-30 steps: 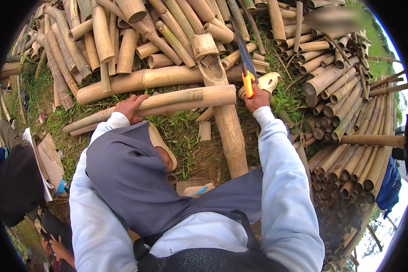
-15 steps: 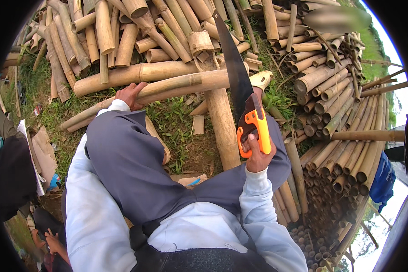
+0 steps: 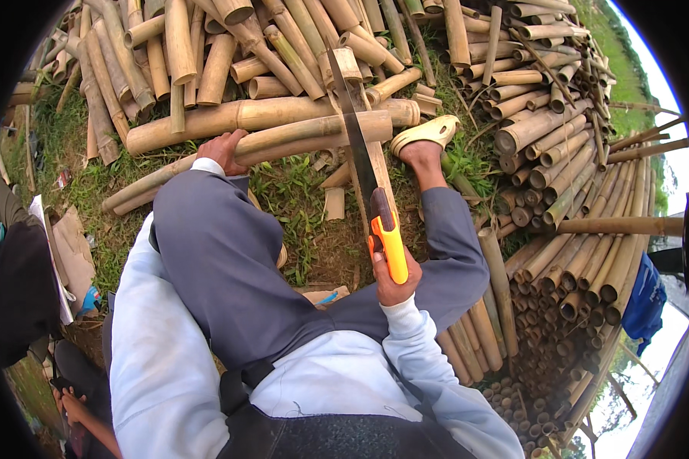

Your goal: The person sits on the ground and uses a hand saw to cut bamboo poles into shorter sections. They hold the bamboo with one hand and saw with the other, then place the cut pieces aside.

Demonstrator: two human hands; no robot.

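Observation:
My right hand (image 3: 398, 279) is wrapped round the orange handle of a hand saw (image 3: 364, 157). Its dark blade points away from me and crosses a bamboo pole (image 3: 306, 136) near the right end; whether the teeth touch is unclear. My left hand (image 3: 222, 151) grips that pole further left, its fingers partly hidden. Beneath the pole's right part stands a notched bamboo support (image 3: 380, 162), partly covered by the saw. Just beyond lies a thicker bamboo log (image 3: 207, 121). My right foot, in a pale yellow clog (image 3: 429, 134), is beside the pole's cut end.
Cut bamboo pieces (image 3: 222, 65) are heaped at the far side. Stacked bamboo poles (image 3: 559, 168) fill the right, with a blue cloth (image 3: 643, 302) hanging beyond. At the lower left, another person's hands (image 3: 70, 403) show near cardboard (image 3: 70, 245). Grass and offcuts lie between my legs.
My right hand has moved left with the saw, bringing the blade from beyond the pole's right end to across it. My right leg and clog show more fully. My left hand stays on the pole.

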